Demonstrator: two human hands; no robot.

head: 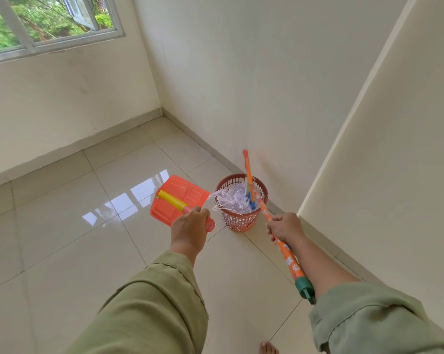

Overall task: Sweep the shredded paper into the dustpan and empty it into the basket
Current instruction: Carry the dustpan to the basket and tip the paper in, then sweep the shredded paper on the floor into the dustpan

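Note:
An orange dustpan (176,200) with a yellow and pink handle is held tilted beside the basket, its back facing me; my left hand (190,227) grips the handle. White shredded paper (232,199) spills from the pan's edge into the orange mesh basket (241,218), which stands on the floor by the wall. My right hand (284,227) grips the orange flowered broom handle (289,259). The broom's head end (250,190) reaches into the basket over the paper.
Glossy beige floor tiles (75,238) spread to the left. A white wall (241,98) runs right behind the basket, and a jutting wall corner (343,149) stands to the right. A window (49,21) is at upper left. My bare toes (268,347) show at the bottom.

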